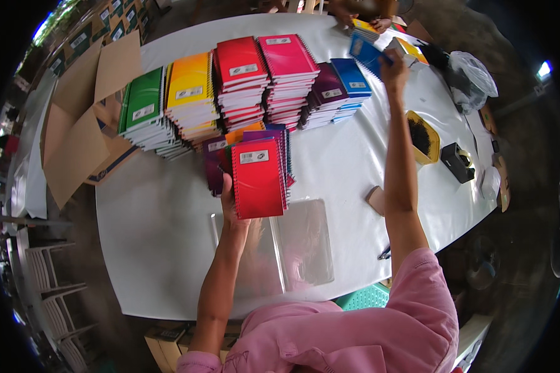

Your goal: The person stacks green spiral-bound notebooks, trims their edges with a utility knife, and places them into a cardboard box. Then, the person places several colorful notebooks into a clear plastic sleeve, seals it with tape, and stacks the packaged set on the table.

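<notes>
My left hand (231, 202) is closed round the lower left edge of a red spiral notebook (257, 177), held over the table. Purple, orange and blue notebooks show behind it; whether they are in the same grip I cannot tell. Stretched to the far right, my right hand (394, 71) grips a tilted blue notebook (366, 53). Stacks of spiral notebooks stand in a row across the table: green (144, 102), yellow (190, 78), red (239, 59), pink (286, 56), purple (328, 87) and blue (351, 78). Clear plastic sleeves (305, 242) lie nearest me.
Another person's hands (381, 25) hold a yellow-covered notebook at the far edge. An open cardboard box (74, 143) stands left. To the right are a yellow tub (424, 137) with dark contents, a black tape dispenser (457, 163) and a plastic bag (470, 81).
</notes>
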The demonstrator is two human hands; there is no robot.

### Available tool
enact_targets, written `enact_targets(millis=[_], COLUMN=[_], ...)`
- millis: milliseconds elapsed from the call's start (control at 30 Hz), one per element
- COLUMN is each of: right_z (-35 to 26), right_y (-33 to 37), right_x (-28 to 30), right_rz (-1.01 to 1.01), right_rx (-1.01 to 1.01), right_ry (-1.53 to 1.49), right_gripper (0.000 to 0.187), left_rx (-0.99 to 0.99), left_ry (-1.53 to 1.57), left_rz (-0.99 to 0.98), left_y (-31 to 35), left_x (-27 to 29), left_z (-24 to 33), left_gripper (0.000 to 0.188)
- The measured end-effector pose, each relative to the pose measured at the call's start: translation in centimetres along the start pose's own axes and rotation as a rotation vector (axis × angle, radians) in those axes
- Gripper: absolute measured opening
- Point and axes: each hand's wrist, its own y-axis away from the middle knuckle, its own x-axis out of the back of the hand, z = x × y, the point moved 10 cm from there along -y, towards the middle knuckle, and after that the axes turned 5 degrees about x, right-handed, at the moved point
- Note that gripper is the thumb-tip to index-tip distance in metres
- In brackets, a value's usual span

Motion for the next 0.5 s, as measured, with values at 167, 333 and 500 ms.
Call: enact_targets(millis=[167,333,500], right_z=[-10.6,-24.5,-32.7], right_y=[-1.3,7.1,17.4], right_x=[7.7,6.6,4.3], right_rz=[-0.253,-0.701,-1.111], right_rx=[-0.059,-0.104,0.225], right_ry=[-0.594,-0.974,-0.983], right_gripper=[0.02,0.023,0.026], left_rx=[0.056,0.093,0.176], left_ry=[0.015,0.029,0.001], left_rz=[0.058,0.113,0.201], left_y=[1.3,3.5,7.1], left_x=[1.2,0.0,0.6], left_z=[-0.4,-2.6,-3.9], left_gripper=[0.07,0.07,0.074])
